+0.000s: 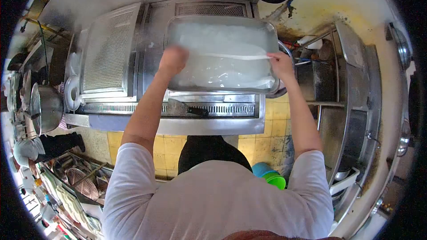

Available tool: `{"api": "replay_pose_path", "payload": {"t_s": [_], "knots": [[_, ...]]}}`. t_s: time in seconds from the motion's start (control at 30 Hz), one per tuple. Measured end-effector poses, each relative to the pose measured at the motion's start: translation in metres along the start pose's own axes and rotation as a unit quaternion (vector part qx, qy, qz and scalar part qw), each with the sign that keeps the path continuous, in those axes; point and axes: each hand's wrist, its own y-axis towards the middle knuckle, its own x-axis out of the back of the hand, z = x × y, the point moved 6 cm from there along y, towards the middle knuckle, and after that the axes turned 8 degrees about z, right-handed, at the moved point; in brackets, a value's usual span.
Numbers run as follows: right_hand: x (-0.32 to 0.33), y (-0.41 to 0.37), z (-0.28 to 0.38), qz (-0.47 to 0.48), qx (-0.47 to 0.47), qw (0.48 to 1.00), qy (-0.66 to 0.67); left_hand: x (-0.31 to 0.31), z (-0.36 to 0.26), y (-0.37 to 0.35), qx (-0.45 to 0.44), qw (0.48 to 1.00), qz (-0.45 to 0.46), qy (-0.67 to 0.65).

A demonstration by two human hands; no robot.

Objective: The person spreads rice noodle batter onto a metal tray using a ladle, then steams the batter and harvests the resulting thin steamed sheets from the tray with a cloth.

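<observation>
A wide metal tray [222,91] sits on the steel counter in front of me, with pale, wet, glossy material inside. Across its middle a thin white sheet, like a wet cloth [231,56], forms a taut, raised edge between my hands. My right hand [282,65] pinches the right end of this edge at the tray's right side. My left hand [174,59], blurred by motion, is closed at the opposite end, over the tray's left rim. A scraper with a metal blade [177,107] and dark handle lies on the counter ledge below the tray.
Perforated metal panels [109,51] cover the counter to the left, with steam above. A large metal pot [46,109] stands farther left, near another person [31,151]. Steel shelving [331,124] is on the right. Blue and green buckets [274,180] stand on the yellow-tiled floor.
</observation>
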Motion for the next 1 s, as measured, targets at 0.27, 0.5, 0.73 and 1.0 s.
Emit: {"api": "replay_pose_path", "payload": {"t_s": [0.27, 0.5, 0.73, 1.0], "knots": [[-0.004, -0.01, 0.011, -0.002, 0.037, 0.982, -0.185, 0.012, -0.006, -0.018, 0.084, 0.996, -0.032, -0.021], [0.059, 0.003, 0.03, -0.072, 0.096, 0.986, 0.117, 0.086, -0.015, -0.027, 0.102, 0.983, -0.143, -0.049], [0.17, -0.017, 0.15, -0.164, 0.226, 0.953, 0.119, 0.248, -0.05, -0.032, 0.115, 0.945, -0.282, -0.116], [0.279, -0.022, 0.261, 0.055, 0.284, 0.848, 0.444, 0.386, -0.063, -0.05, 0.069, 0.869, -0.332, -0.36]]}}
